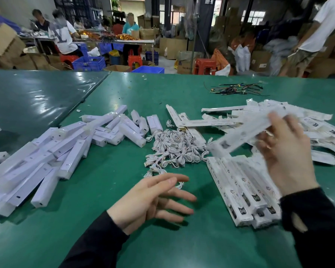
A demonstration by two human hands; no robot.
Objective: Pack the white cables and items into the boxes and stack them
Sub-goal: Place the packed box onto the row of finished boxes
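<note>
A heap of small white cables (172, 147) lies in the middle of the green table (114, 238). My right hand (286, 151) holds a long white box (246, 132) tilted above the table; the box is blurred. Below it several packed boxes (244, 190) lie side by side in a row. My left hand (153, 198) hovers over the table with fingers spread and holds nothing; one loose cable (180, 184) lies just behind its fingers. Long white bar-shaped items (52, 155) are piled at the left. Flat unfolded boxes (307, 122) are heaped at the right.
A bundle of dark wires (238, 89) lies at the back right of the table. Beyond the table's far edge are blue crates (89, 63), red stools (204, 66), cardboard cartons and several people at another table. A person (317, 35) stands at the far right.
</note>
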